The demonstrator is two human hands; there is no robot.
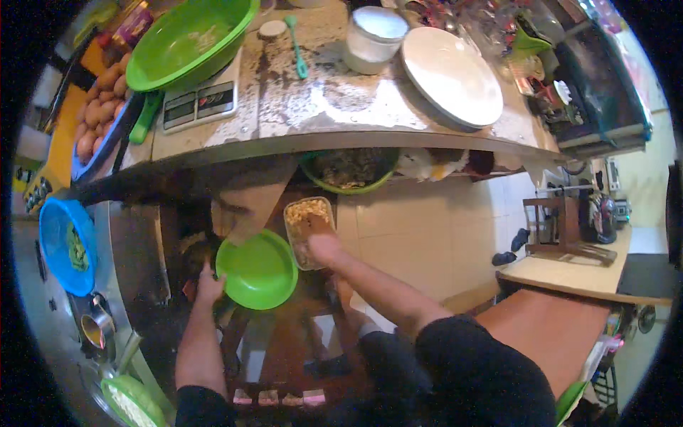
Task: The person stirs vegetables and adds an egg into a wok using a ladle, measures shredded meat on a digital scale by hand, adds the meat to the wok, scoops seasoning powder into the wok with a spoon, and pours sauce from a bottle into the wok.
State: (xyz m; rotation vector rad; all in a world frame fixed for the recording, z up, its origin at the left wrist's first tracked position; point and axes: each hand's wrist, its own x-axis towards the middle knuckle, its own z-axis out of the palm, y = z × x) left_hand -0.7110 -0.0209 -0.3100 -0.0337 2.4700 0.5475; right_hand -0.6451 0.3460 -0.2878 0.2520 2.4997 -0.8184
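Below the table edge, my left hand grips the left rim of a green plastic basin, whose inside looks bare. My right hand reaches into a clear rectangular tub of pale yellowish pieces, which look like peanuts or grain. Its fingers are down among the pieces, so whether they hold any is hidden. The tub is just right of the basin, close to its rim.
On the table are a larger green basin, a digital scale, a lidded tub, white plates and a teal spoon. Eggs lie at left, above a blue basin. Another basin is beneath the table.
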